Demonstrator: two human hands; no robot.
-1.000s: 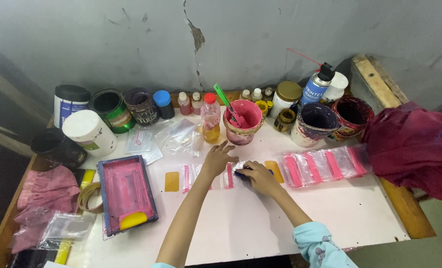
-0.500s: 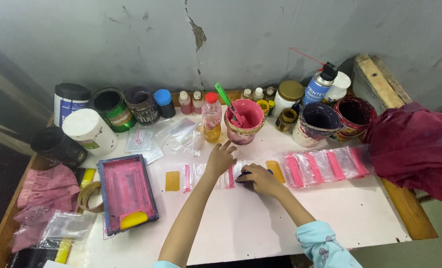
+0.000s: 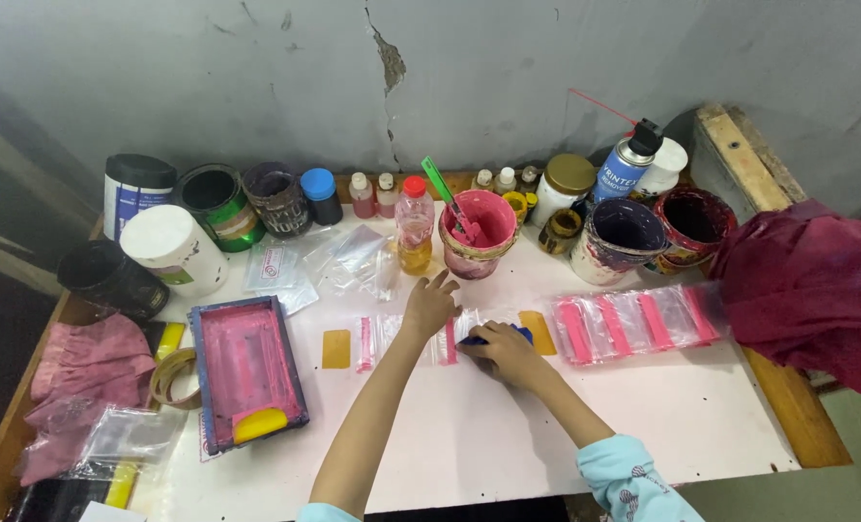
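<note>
While the left hand (image 3: 430, 305) presses flat and open on a clear plastic bag (image 3: 406, 338) mid-surface, the right hand (image 3: 508, 350) has its grip closed on a small blue tool (image 3: 493, 337).
The bag, marked with pink stripes, lies between two yellow tabs (image 3: 335, 349); more pink-striped bags (image 3: 633, 322) lie just right, a pink paint tub (image 3: 479, 232) stands behind, and a framed pink screen (image 3: 247, 372) lies left on the white surface (image 3: 469, 435).
</note>
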